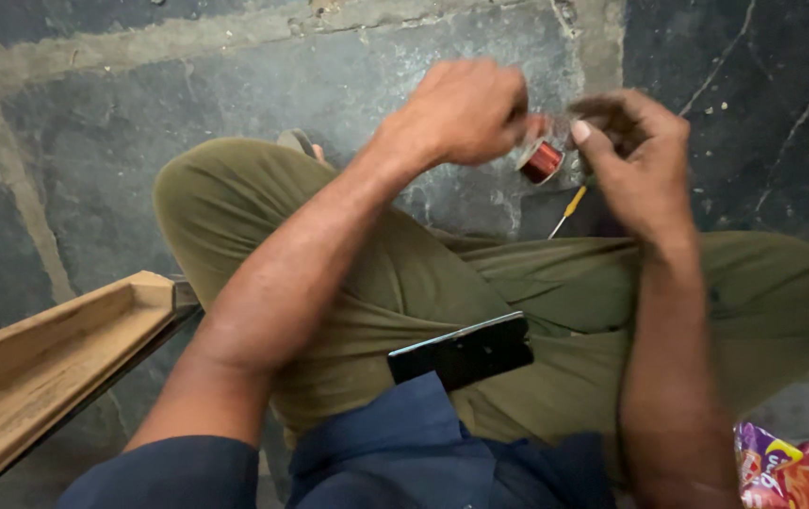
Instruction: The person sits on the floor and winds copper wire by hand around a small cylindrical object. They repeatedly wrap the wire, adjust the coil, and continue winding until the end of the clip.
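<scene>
Nearest to me, at the lower middle of the frame, a phone (461,351) lies loose on my lap; I think one move of the knee can slide it off onto the floor (93,141). The wooden frame (41,363) at the lower left limits my left elbow. Higher, in the upper middle, my left hand (461,111) and right hand (635,160) are close together, fingers pinched on a small spool (543,161) of copper wire. The thin wire may slip or kink. A screwdriver (569,207) lies just below the spool. Beyond is open floor.
</scene>
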Motion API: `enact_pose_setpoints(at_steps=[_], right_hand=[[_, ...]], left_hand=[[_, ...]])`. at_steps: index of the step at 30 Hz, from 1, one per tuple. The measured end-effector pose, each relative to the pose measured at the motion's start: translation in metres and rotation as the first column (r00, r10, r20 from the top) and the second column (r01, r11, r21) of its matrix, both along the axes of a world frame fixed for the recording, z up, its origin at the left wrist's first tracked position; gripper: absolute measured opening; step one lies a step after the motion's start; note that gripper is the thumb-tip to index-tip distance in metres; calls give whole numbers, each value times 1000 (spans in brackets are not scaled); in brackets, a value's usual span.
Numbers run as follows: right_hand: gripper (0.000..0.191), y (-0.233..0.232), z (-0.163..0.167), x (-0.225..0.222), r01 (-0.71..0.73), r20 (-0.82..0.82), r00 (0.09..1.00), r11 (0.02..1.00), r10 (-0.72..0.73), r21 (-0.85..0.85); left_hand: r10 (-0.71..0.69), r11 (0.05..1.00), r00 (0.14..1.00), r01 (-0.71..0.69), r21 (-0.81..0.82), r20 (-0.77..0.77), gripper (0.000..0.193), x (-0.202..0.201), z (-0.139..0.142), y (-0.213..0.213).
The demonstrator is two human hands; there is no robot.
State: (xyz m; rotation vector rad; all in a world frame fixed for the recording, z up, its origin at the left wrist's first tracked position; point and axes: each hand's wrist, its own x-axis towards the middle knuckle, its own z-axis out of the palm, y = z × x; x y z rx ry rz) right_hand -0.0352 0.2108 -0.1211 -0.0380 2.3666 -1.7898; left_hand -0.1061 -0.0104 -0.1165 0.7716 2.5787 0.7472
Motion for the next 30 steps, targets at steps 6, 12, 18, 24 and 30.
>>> enact_pose_setpoints(at_steps=[6,12,18,24,30], right_hand=[[14,-26,-13,-4,229,165,971,863,-171,-451],[10,6,-37,-9,76,99,993,983,-61,-165],[18,12,-28,5,104,169,983,978,-74,-179],[17,-13,-24,3,129,357,934,942,-11,-310],[14,4,-21,0,-151,191,956,930,224,-335]], left_hand=[[332,829,940,-249,500,-81,35,-16,-7,-1],[-326,721,778,-162,673,537,27,-16,14,-11],[-124,984,980,101,149,154,32,-16,12,-15],[271,871,959,-279,405,78,29,-15,11,-8],[-446,773,678,-37,633,584,26,-20,16,-21]])
